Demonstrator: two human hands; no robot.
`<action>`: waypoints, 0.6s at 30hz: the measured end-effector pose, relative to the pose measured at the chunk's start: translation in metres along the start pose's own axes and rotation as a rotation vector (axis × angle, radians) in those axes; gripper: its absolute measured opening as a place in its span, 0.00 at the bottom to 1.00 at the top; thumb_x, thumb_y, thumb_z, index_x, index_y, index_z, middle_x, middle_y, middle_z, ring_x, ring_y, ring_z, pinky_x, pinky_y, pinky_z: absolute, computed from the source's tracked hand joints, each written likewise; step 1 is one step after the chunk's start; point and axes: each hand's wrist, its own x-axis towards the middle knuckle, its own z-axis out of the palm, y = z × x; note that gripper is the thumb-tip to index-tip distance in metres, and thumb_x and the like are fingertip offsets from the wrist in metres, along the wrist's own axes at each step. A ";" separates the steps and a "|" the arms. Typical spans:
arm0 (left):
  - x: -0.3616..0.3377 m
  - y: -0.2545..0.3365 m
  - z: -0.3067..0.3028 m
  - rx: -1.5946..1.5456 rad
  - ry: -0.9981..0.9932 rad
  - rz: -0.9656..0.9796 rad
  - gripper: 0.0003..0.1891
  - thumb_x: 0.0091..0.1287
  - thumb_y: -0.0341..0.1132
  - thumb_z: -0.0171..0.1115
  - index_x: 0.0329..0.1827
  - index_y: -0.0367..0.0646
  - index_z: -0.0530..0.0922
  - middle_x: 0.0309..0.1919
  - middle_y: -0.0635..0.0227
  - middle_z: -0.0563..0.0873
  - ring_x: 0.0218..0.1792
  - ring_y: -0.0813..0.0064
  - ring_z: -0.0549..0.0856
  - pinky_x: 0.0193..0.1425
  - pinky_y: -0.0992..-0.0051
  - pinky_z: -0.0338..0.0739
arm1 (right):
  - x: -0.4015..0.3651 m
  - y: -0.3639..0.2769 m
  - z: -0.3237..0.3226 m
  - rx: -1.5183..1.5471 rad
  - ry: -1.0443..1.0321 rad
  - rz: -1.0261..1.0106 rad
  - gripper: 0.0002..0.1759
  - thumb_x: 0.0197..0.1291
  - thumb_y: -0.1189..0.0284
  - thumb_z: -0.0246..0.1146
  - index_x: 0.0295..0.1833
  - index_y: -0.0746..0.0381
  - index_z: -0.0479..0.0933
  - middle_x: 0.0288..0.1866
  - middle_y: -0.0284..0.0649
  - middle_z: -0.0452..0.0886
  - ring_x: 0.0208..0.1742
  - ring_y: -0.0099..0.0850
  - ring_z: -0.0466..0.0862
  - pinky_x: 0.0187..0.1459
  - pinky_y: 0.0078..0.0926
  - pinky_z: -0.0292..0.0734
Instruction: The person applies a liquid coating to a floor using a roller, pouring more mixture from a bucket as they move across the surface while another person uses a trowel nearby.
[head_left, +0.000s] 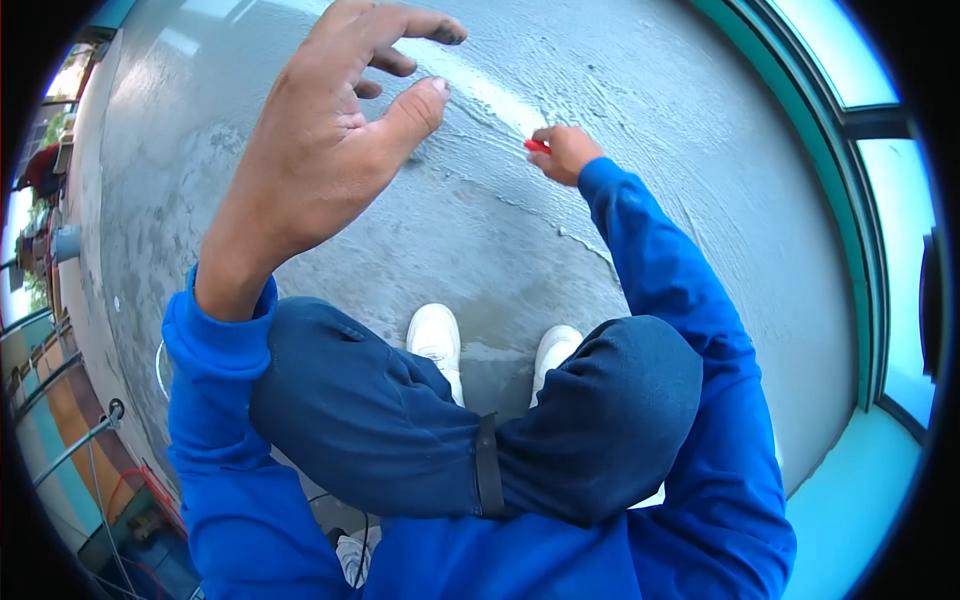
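Clock runs from view centre, 12 at top. Right hand [570, 156] at 1 o'clock, fingers closed round a red handle [537, 147], low at the wet-looking grey coat [650, 110]. Rest of the tool isn't clear: a pale streak runs from the handle toward 11, can't tell if blade or glare. Left hand [325, 135] at 11, raised near the camera, nothing in it, fingers half curled, thumb well apart from them, dark smudges at the tips.

Coat spans roughly 12 to 3, ridged and streaked around the right hand, flatter out toward the window frame [842, 195] at 2 to 3. Ragged raised line in it just toward 6 from that hand. Inside that, a smoother, darker floor patch [480, 240] reaches the white shoes [433, 335] near centre, toes toward 12.

Step in hand, my read: working the coat with the tool, partway, given the ridges. Next move calls for a flat, even stroke with steady pressure over the ridges and ragged line, left hand clear of the surface, shoes off the coat. Tilting the tool would likely gouge it
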 end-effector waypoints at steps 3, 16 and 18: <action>-0.004 -0.004 -0.008 -0.064 0.035 -0.067 0.16 0.64 0.33 0.58 0.55 0.42 0.75 0.49 0.62 0.78 0.47 0.70 0.78 0.51 0.69 0.75 | 0.038 -0.021 0.007 0.040 0.000 -0.098 0.16 0.56 0.63 0.59 0.44 0.62 0.79 0.37 0.52 0.82 0.40 0.48 0.83 0.44 0.43 0.77; -0.015 -0.002 0.000 -0.128 0.021 -0.024 0.15 0.65 0.32 0.56 0.55 0.43 0.75 0.53 0.65 0.77 0.50 0.70 0.78 0.52 0.71 0.74 | -0.222 0.103 0.005 0.092 -0.113 0.204 0.20 0.54 0.66 0.59 0.53 0.60 0.77 0.44 0.53 0.81 0.45 0.50 0.80 0.49 0.42 0.74; -0.012 0.000 0.004 -0.082 -0.013 -0.042 0.16 0.65 0.31 0.55 0.57 0.43 0.74 0.55 0.65 0.77 0.51 0.70 0.77 0.53 0.72 0.74 | -0.294 0.121 -0.009 0.086 -0.118 0.379 0.20 0.54 0.66 0.60 0.53 0.61 0.77 0.44 0.53 0.81 0.45 0.50 0.80 0.50 0.41 0.74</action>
